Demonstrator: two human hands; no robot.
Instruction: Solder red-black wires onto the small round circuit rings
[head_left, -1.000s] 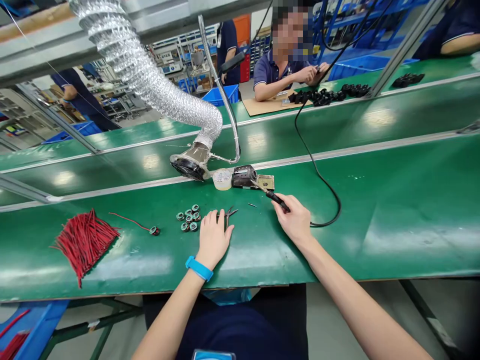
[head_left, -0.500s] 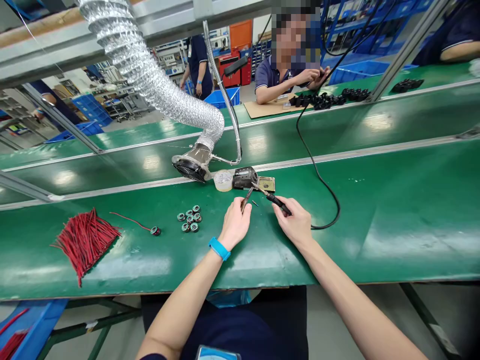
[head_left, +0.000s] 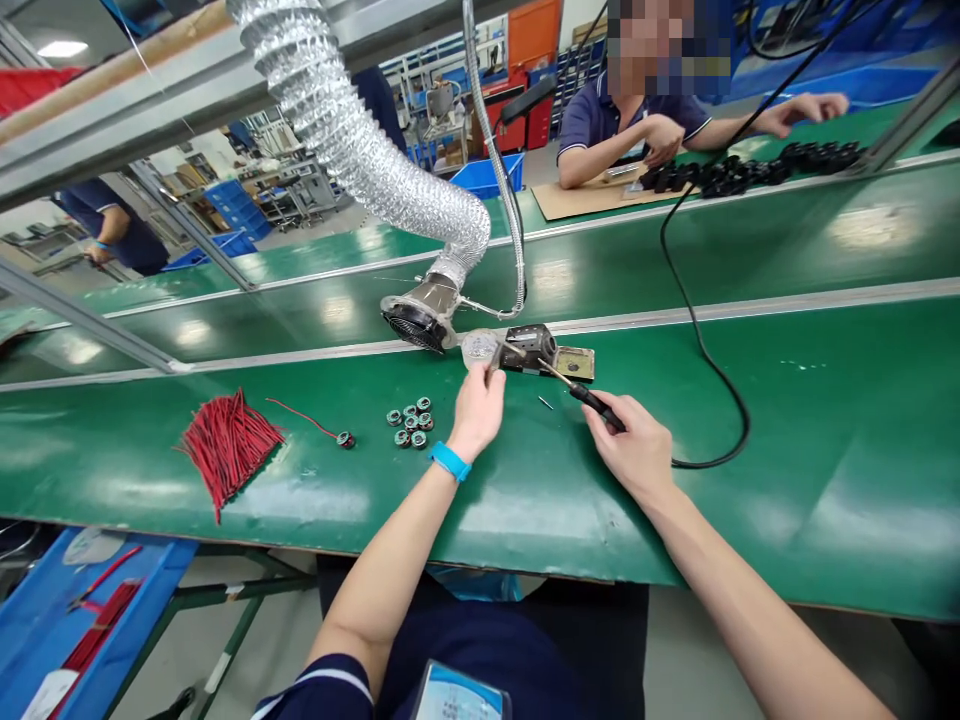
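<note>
Nearest the viewer, below the bench's front edge, a blue bin [head_left: 112, 610] sits low at the left with a few red wires in it, beside the green bench frame. The green work surface [head_left: 825, 480] runs wide left to right; its right half lies bare apart from a black cable [head_left: 705, 350] looping across it. The right hand [head_left: 637, 450] is closed around the black handle of a soldering iron [head_left: 592, 398], whose tip points up-left toward a small metal stand [head_left: 536, 348] with a sponge tray on its right. The left hand [head_left: 476, 410] is closed on slim tweezers [head_left: 496, 356], their points raised toward a round solder container [head_left: 478, 348] just left of the stand; a blue wristband [head_left: 450, 461] circles that wrist. A tiny metal piece [head_left: 545, 402] lies on the surface between the two hands. To the left of the left hand a cluster of small round parts [head_left: 410, 420] rests, then one round part with a red lead [head_left: 345, 439], then a fanned bundle of red wires [head_left: 225, 445] well apart at the left. Behind the stand a silver strip marks the edge of a green conveyor belt [head_left: 750, 250]. A ribbed foil duct [head_left: 360, 130] drops from overhead to a fan hood [head_left: 420, 318] close above the solder container. Across the belt another person [head_left: 637, 120] sits at a cardboard sheet, arm stretched along a row of black parts [head_left: 750, 172]. Farther back stand blue crates, shelving and other workers.
</note>
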